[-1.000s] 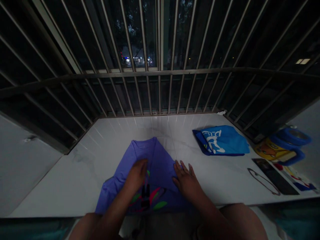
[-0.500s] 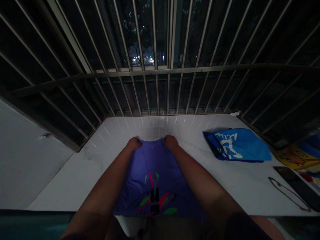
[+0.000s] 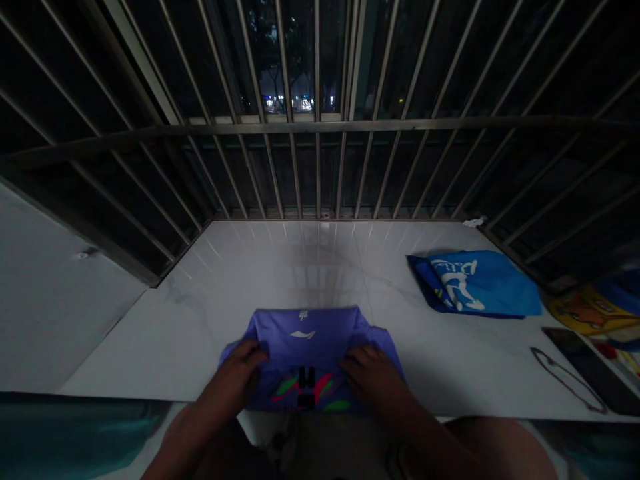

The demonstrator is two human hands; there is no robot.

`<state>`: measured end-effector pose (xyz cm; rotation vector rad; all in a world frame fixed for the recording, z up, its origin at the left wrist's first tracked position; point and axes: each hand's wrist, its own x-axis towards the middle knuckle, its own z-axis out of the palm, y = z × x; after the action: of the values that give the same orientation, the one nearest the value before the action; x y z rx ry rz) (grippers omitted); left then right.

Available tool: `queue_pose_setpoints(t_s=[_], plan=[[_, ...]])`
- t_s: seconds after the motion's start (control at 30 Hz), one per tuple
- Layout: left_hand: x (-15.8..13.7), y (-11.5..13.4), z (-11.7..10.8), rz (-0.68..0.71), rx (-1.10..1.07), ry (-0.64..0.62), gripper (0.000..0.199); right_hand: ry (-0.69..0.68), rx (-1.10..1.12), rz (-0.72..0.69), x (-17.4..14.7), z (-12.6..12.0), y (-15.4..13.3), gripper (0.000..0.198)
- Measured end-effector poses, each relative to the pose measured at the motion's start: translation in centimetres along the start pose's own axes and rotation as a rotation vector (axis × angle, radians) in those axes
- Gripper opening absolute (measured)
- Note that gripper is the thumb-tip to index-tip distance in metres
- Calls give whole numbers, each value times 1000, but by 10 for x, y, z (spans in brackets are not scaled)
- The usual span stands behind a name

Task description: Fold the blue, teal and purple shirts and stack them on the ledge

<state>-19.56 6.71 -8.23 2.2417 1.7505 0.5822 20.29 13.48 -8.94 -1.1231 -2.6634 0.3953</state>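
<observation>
A purple shirt (image 3: 325, 347) with a white logo and pink and green print lies at the front of the white ledge, its upper part folded down toward me. On its left side rests my left hand (image 3: 243, 367), fingers laid on the cloth by the fold and pointing inward. My right hand (image 3: 373, 373) lies on the right side, its fingers somewhat apart on the fabric. Both hands touch the shirt, and neither visibly pinches it. The undersides of my fingers and thumbs are hidden.
A folded blue garment (image 3: 493, 283) lies on the ledge (image 3: 200, 333) to the right. Beyond it are eyeglasses (image 3: 565, 380), a dark phone-like slab (image 3: 595, 373) and a yellow printed cloth (image 3: 595, 310). Metal bars (image 3: 320, 125) close off the window behind.
The shirt's collar end has come down toward me, folding the top over and showing the white logo. My hands have moved nearer and farther apart, off the collar.
</observation>
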Motion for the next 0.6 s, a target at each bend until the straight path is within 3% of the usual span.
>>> queue_pose_setpoints(t_s=[0.13, 0.27, 0.47, 0.6], plan=[[-1, 10, 17, -13, 170, 171, 43, 98, -34, 95, -5, 21, -19, 47], [18, 23, 47, -6, 218, 25, 57, -21, -17, 176, 15, 25, -16, 67], [61, 62, 103, -75, 241, -90, 70, -66, -30, 289, 15, 10, 36, 65], [114, 85, 103, -109, 195, -160, 70, -86, -59, 347, 18, -11, 78, 68]])
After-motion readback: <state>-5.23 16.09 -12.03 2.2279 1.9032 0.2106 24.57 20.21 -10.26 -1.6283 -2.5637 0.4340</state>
